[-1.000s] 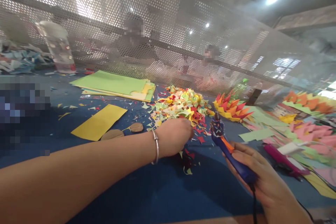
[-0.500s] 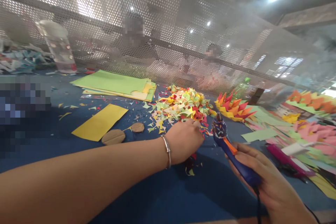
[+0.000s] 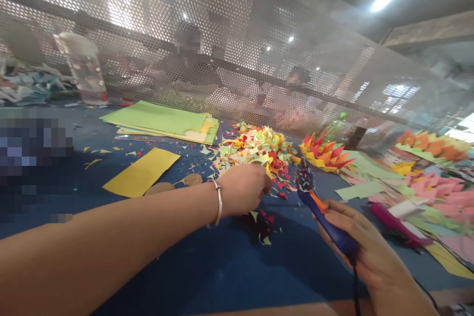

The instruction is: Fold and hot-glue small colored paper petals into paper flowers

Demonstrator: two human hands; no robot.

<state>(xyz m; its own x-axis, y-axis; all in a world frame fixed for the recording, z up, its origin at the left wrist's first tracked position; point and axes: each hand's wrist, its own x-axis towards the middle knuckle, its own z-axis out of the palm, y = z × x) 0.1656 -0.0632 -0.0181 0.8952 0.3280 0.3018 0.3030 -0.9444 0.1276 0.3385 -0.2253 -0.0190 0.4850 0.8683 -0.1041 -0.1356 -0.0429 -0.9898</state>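
My right hand (image 3: 346, 227) is wrapped round a blue corded hot glue gun (image 3: 326, 217) with an orange trigger. Its nozzle points up and away, crusted with dark residue and bits of paper. My left hand (image 3: 244, 188), with a silver bangle at the wrist, is closed just in front of a heap of small colored paper pieces (image 3: 259, 143). Whatever its curled fingers hold, if anything, is hidden. Under that hand lie several red and pale green paper scraps (image 3: 264, 227) on the dark blue table.
A yellow paper sheet (image 3: 142, 172), two brown discs and a stack of green and yellow sheets (image 3: 159, 118) lie left. Behind the glue gun sits a red-orange folded paper flower (image 3: 326, 152). Pink paper flowers (image 3: 440, 187) and a magenta tool (image 3: 398, 224) are right. A perforated screen rises behind.
My left hand has drawn back leftward from the front of the heap, still closed. The view has shifted slightly; the glue gun stays in my right hand.
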